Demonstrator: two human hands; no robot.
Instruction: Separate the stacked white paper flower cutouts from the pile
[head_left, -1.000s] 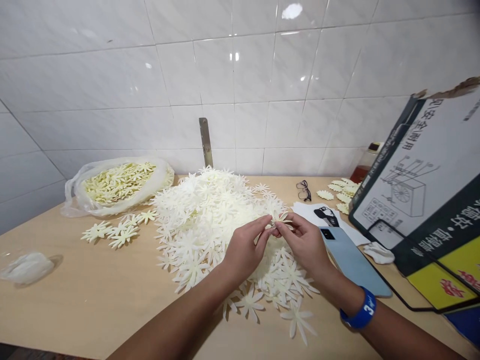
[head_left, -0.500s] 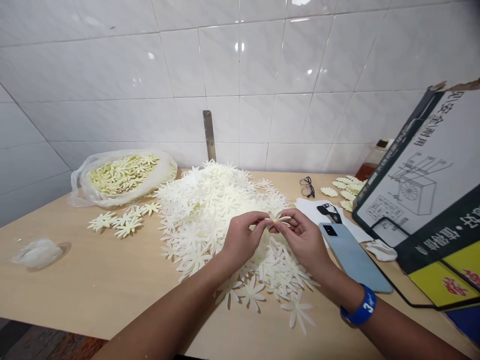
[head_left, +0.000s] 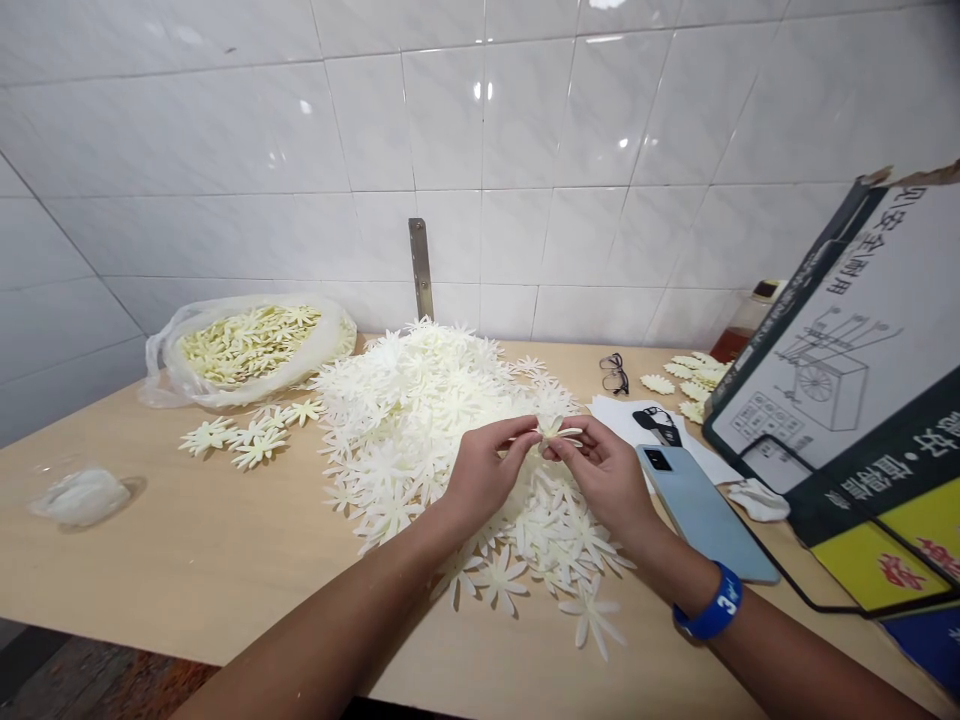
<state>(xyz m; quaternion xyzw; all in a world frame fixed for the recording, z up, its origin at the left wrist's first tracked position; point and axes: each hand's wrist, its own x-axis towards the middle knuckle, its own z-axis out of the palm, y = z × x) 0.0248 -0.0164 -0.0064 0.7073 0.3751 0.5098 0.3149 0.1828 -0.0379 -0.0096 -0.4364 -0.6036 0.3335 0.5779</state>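
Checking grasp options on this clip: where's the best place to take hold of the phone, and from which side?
Grip the phone by its long edges near the lower end, coming from the right. It lies flat and slanted, back up, and that end sits on bare table, away from the right hand and the paper at its top end.

A pale blue smartphone (head_left: 709, 515) (eyeglasses (head_left: 614, 373) beyond)

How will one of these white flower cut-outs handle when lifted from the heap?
Probably light, floppy: the cut-out held by the left hand and right hand looks thin, petals curving. Petals in the heap overlap, so neighbours may snag.
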